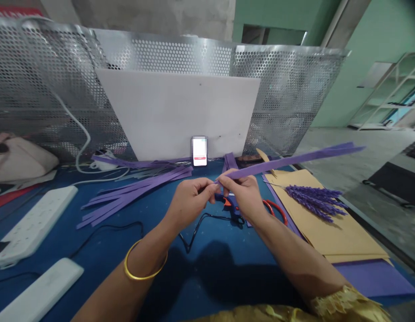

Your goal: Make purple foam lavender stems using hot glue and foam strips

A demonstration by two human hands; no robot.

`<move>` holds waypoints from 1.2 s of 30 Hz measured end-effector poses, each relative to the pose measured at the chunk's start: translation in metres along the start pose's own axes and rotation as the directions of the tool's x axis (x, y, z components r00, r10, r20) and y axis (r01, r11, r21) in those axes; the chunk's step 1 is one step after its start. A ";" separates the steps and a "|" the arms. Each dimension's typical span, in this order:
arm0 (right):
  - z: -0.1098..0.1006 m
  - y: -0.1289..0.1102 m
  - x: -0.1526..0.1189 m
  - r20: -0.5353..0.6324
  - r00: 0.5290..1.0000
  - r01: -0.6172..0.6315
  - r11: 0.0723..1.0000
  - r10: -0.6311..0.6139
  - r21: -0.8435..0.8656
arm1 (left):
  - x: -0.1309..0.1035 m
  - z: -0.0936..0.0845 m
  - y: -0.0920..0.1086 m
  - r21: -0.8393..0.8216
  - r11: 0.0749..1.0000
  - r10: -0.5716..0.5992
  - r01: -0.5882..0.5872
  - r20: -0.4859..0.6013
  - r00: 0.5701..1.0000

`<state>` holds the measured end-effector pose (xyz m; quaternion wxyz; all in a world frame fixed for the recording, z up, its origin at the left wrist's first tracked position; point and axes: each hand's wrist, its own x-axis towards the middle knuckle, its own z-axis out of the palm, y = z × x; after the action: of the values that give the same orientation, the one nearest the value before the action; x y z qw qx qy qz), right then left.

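Between my two hands is a long purple paper strip (294, 158), its free end sticking out to the upper right. My left hand (190, 197) pinches the strip's near end, finger and thumb pressed together. Close beside it, my right hand (242, 190) grips the same strip between thumb and fingers. Below and partly behind the right hand lies a blue glue gun (233, 206) with an orange trigger and black cord. Red-handled scissors (277, 211) rest just past the right wrist, their blades hidden.
Cut purple strips (136, 192) are spread at left. Purple flower stems (316, 201) lie on tan paper sheets (341, 239) at right. A lit phone (199, 151) leans against a white board (183, 112). White power strips (36, 223) and cords occupy the left side.
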<state>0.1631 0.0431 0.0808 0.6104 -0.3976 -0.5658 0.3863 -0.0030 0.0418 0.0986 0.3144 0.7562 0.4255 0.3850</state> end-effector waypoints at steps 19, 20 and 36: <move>-0.009 0.007 0.010 -0.206 0.978 0.062 0.987 -0.030 0.150 | 0.000 -0.003 0.004 -0.006 1.000 0.007 -0.007 -0.057 0.998; -0.011 0.007 0.012 -0.224 0.974 0.070 0.984 -0.033 0.161 | 0.001 -0.004 0.003 -0.012 1.000 0.007 -0.008 -0.061 0.998; -0.017 0.011 0.017 -0.287 0.956 0.102 0.987 -0.063 0.124 | 0.002 -0.008 0.001 -0.111 0.993 0.031 -0.042 -0.095 0.995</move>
<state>0.1808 0.0619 0.0767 0.7264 -0.3815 -0.4611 0.3379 -0.0085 0.0441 0.1043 0.3294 0.7260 0.4034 0.4492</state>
